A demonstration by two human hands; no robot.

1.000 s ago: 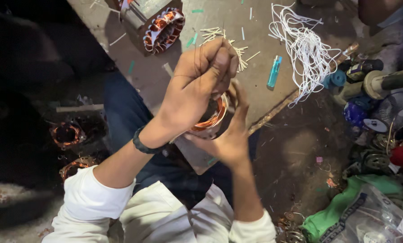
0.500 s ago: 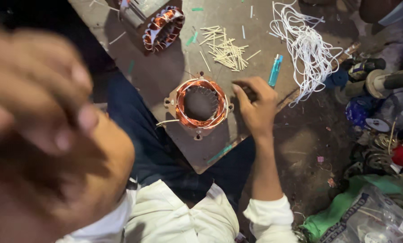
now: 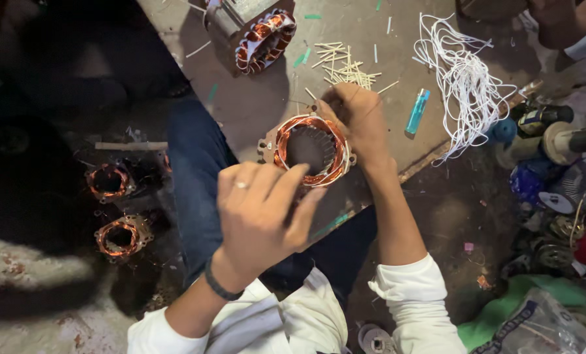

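The round motor stator wound with copper wire [image 3: 311,151] lies flat on the grey wooden board [image 3: 253,111], its dark toothed bore facing up. Half a second ago the left hand [image 3: 263,210] was raised close to the camera; it has now come down to the stator's near edge, fingers together and curled, so both hands work the winding again. The right hand [image 3: 358,118] grips the stator's far-right rim, fingers closed. Farther off lie thin pale sticks [image 3: 345,65], a second stator [image 3: 257,33] and white cord [image 3: 463,78].

Left hand [image 3: 260,219] hides stator [image 3: 311,151] near rim; fingertips unclear.
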